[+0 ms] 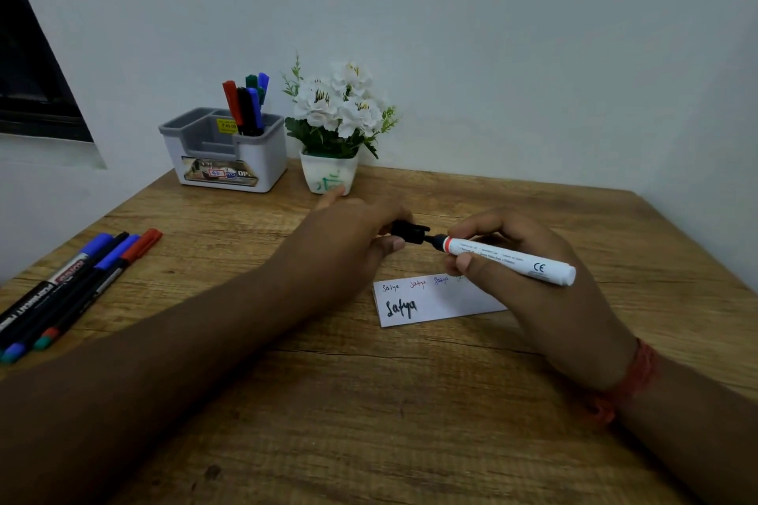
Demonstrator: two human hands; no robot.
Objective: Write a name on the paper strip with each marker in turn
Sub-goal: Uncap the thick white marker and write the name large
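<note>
White-barrelled marker held level above the wooden tabletop, gripped by the right hand, fingers curled over the barrel and thumb under it. Its dark tip end points left toward a black cap. Left hand pinches that cap; cap sits right at the tip, cannot tell whether fully seated. Index finger of the left hand sticks out toward the back of the tabletop.

Paper strip lies flat below the marker, partly hidden under the right hand. On it: a row of small names in black, red, blue and a fainter fourth partly covered; below, one larger name in thick black.

Red thread band on the right wrist.

Left edge of the tabletop: a group of loose markers lying side by side, caps blue, black, red. At the back: grey-and-white organiser with upright markers in its rear compartment, and just beside it a white pot of white flowers, against a pale wall.
</note>
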